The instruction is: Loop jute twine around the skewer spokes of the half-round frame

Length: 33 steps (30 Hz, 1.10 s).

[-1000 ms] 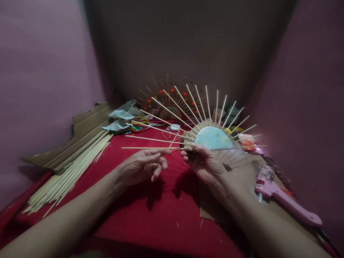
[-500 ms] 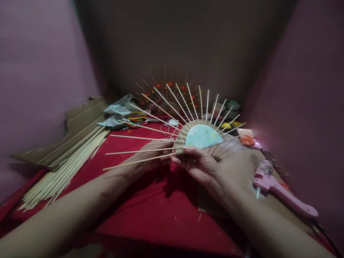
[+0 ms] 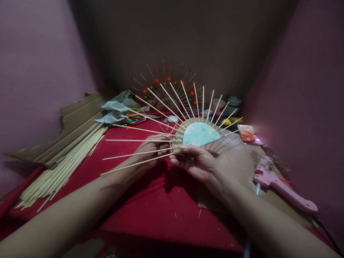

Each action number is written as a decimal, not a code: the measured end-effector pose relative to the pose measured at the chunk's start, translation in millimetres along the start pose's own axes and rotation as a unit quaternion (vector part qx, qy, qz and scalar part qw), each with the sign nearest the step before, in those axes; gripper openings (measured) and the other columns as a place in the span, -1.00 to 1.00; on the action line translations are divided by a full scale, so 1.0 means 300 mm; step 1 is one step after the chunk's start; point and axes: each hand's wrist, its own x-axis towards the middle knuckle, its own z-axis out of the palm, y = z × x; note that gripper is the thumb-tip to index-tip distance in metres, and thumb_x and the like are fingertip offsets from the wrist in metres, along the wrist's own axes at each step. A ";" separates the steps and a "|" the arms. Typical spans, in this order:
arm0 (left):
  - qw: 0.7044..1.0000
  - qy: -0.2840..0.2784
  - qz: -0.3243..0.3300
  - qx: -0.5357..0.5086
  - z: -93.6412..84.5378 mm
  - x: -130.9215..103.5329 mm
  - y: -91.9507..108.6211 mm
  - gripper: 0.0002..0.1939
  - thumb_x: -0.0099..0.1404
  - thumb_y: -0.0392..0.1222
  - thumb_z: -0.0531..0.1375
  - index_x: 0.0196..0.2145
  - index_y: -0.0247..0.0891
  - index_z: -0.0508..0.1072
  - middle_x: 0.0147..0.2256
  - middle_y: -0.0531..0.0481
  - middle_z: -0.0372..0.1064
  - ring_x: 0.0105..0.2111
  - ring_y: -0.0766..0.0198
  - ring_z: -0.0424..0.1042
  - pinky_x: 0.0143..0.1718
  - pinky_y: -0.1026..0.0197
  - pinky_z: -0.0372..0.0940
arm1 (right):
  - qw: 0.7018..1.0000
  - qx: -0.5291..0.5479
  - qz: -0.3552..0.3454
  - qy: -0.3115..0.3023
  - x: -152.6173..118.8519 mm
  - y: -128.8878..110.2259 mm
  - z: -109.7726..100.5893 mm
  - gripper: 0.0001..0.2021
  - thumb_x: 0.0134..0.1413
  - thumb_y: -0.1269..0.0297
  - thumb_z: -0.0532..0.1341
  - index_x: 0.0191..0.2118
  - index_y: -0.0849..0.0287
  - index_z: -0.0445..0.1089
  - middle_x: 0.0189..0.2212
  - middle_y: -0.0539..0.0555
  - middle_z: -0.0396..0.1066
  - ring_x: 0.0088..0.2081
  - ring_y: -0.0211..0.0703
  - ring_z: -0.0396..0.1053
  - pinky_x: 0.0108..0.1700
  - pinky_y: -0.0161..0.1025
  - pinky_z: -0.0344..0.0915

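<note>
Fingers of R hand (image 3: 201, 163) pinching half-round woven piece (image 3: 177, 138) over red cloth (image 3: 161, 215), L hand (image 3: 152, 145) behind its thin sticks (image 3: 134, 140), grip unclear, w/ pale stick bundle (image 3: 67, 165) & ragged cardboard (image 3: 77, 114) left, pink glue gun (image 3: 288, 191) right.

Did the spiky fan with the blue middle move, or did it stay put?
Yes, the spiky fan moved. It went to the left, farther away from the pink glue gun.

Bare left hand (image 3: 153, 147), bare right hand (image 3: 200, 163), 2 bare tapering forearms (image 3: 72, 211)
</note>
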 end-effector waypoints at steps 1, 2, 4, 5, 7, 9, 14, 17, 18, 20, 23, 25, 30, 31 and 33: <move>1.000 -0.008 0.008 0.016 -0.001 -0.002 -0.002 -0.81 0.03 -0.20 0.27 -0.37 -0.36 0.53 -0.39 -0.12 0.51 -0.41 0.19 0.48 -0.35 0.18 0.37 | 1.000 -0.006 0.006 -0.005 0.000 0.001 -0.003 -0.91 -0.14 0.58 0.19 -0.52 0.32 0.41 -0.57 0.11 0.47 -0.48 -0.12 0.45 -0.32 -0.12 0.46; 0.999 -0.021 0.021 0.038 -0.001 -0.004 -0.003 -0.79 0.04 -0.19 0.27 -0.35 -0.35 0.54 -0.35 -0.14 0.51 -0.37 0.18 0.49 -0.31 0.18 0.37 | 1.000 -0.010 0.010 -0.010 -0.001 0.002 -0.005 -0.92 -0.15 0.57 0.20 -0.52 0.32 0.41 -0.57 0.11 0.47 -0.48 -0.12 0.46 -0.33 -0.13 0.46; 0.995 -0.050 0.034 0.082 0.000 -0.008 -0.004 -0.78 0.04 -0.19 0.28 -0.31 -0.31 0.56 -0.29 -0.14 0.52 -0.30 0.16 0.49 -0.25 0.18 0.36 | 1.000 -0.016 0.014 -0.021 -0.003 0.005 -0.008 -0.93 -0.18 0.57 0.22 -0.53 0.31 0.41 -0.58 0.09 0.46 -0.47 -0.12 0.46 -0.31 -0.14 0.46; 0.993 -0.060 0.034 0.098 0.001 -0.009 -0.003 -0.78 0.03 -0.19 0.29 -0.32 -0.30 0.57 -0.29 -0.14 0.52 -0.31 0.16 0.49 -0.25 0.19 0.36 | 0.999 -0.017 0.014 -0.026 -0.004 0.006 -0.009 -0.93 -0.20 0.58 0.23 -0.54 0.31 0.40 -0.58 0.08 0.46 -0.47 -0.12 0.46 -0.31 -0.14 0.46; 0.992 -0.063 0.023 0.108 0.007 -0.008 0.001 -0.80 0.03 -0.18 0.28 -0.35 -0.30 0.57 -0.33 -0.12 0.52 -0.36 0.18 0.49 -0.30 0.20 0.35 | 0.999 -0.018 0.014 -0.029 -0.005 0.006 -0.009 -0.93 -0.24 0.58 0.24 -0.56 0.31 0.40 -0.59 0.06 0.45 -0.47 -0.14 0.46 -0.31 -0.18 0.45; 0.995 -0.053 0.012 0.086 0.011 -0.004 0.005 -0.80 0.04 -0.15 0.27 -0.39 -0.32 0.56 -0.39 -0.11 0.51 -0.42 0.20 0.48 -0.35 0.21 0.35 | 0.999 -0.020 0.012 -0.028 -0.004 0.003 -0.008 -0.92 -0.27 0.58 0.24 -0.58 0.30 0.40 -0.61 0.05 0.45 -0.49 -0.17 0.45 -0.37 -0.25 0.44; 0.996 -0.019 0.021 0.084 0.011 0.002 -0.001 -0.81 0.00 -0.16 0.30 -0.42 -0.34 0.55 -0.41 -0.10 0.51 -0.41 0.20 0.47 -0.37 0.21 0.35 | 0.999 -0.033 0.019 -0.017 -0.003 -0.002 -0.010 -0.92 -0.25 0.58 0.22 -0.58 0.31 0.41 -0.61 0.07 0.45 -0.49 -0.17 0.45 -0.35 -0.22 0.44; 0.993 0.000 0.048 0.104 0.004 0.001 -0.004 -0.84 -0.03 -0.19 0.31 -0.46 -0.33 0.54 -0.44 -0.06 0.50 -0.46 0.26 0.45 -0.42 0.27 0.32 | 0.998 -0.041 0.031 -0.020 -0.008 0.001 -0.011 -0.92 -0.25 0.56 0.20 -0.59 0.32 0.42 -0.59 0.12 0.48 -0.45 -0.07 0.48 -0.25 -0.07 0.44; 0.993 0.002 0.053 0.104 0.002 0.001 -0.004 -0.84 -0.02 -0.19 0.31 -0.47 -0.33 0.54 -0.44 -0.05 0.50 -0.46 0.27 0.44 -0.43 0.29 0.31 | 0.998 -0.040 0.031 -0.024 -0.010 0.001 -0.011 -0.92 -0.25 0.55 0.20 -0.59 0.32 0.42 -0.59 0.12 0.48 -0.44 -0.06 0.48 -0.20 -0.01 0.43; 0.994 0.001 0.044 0.104 -0.001 0.002 -0.003 -0.83 0.01 -0.17 0.30 -0.46 -0.34 0.55 -0.43 -0.08 0.51 -0.44 0.26 0.45 -0.42 0.27 0.31 | 0.998 -0.035 0.029 -0.031 -0.013 -0.002 -0.009 -0.91 -0.24 0.54 0.19 -0.60 0.31 0.42 -0.60 0.10 0.48 -0.45 -0.08 0.47 -0.11 0.06 0.39; 0.996 0.001 0.025 0.090 0.001 0.001 -0.005 -0.81 0.02 -0.15 0.30 -0.44 -0.36 0.56 -0.43 -0.11 0.51 -0.45 0.23 0.46 -0.39 0.23 0.33 | 0.998 -0.037 0.031 -0.036 -0.016 -0.009 -0.006 -0.91 -0.23 0.54 0.19 -0.59 0.30 0.42 -0.61 0.05 0.46 -0.49 -0.15 0.44 -0.03 0.10 0.34; 0.996 0.002 0.022 0.083 0.006 -0.001 -0.006 -0.79 0.00 -0.15 0.31 -0.43 -0.37 0.55 -0.43 -0.11 0.51 -0.45 0.23 0.46 -0.40 0.22 0.34 | 0.998 -0.042 0.029 -0.037 -0.015 -0.012 -0.004 -0.92 -0.22 0.53 0.20 -0.59 0.28 0.42 -0.61 0.03 0.46 -0.49 -0.17 0.42 -0.01 0.10 0.32; 0.992 0.052 0.040 0.107 0.004 -0.007 -0.003 -0.79 -0.09 -0.16 0.36 -0.56 -0.35 0.46 -0.57 -0.03 0.41 -0.57 0.31 0.37 -0.54 0.29 0.24 | 0.998 -0.058 -0.004 -0.023 -0.009 -0.017 -0.003 -0.94 -0.26 0.51 0.23 -0.55 0.29 0.45 -0.57 0.05 0.48 -0.45 -0.18 0.40 -0.07 0.02 0.34; 0.990 0.066 0.044 0.119 -0.003 -0.007 -0.004 -0.78 -0.08 -0.15 0.35 -0.57 -0.34 0.44 -0.58 -0.02 0.39 -0.59 0.33 0.35 -0.56 0.30 0.22 | 0.998 -0.061 -0.008 -0.016 -0.009 -0.017 -0.003 -0.94 -0.27 0.51 0.24 -0.55 0.29 0.46 -0.55 0.06 0.49 -0.44 -0.19 0.40 -0.09 -0.02 0.34; 0.984 0.079 0.057 0.149 -0.019 -0.005 -0.007 -0.78 -0.04 -0.12 0.33 -0.55 -0.33 0.44 -0.58 -0.02 0.38 -0.59 0.34 0.32 -0.58 0.31 0.18 | 0.998 -0.066 -0.013 -0.003 -0.010 -0.019 -0.002 -0.95 -0.27 0.51 0.25 -0.55 0.28 0.47 -0.54 0.06 0.50 -0.43 -0.20 0.40 -0.12 -0.09 0.33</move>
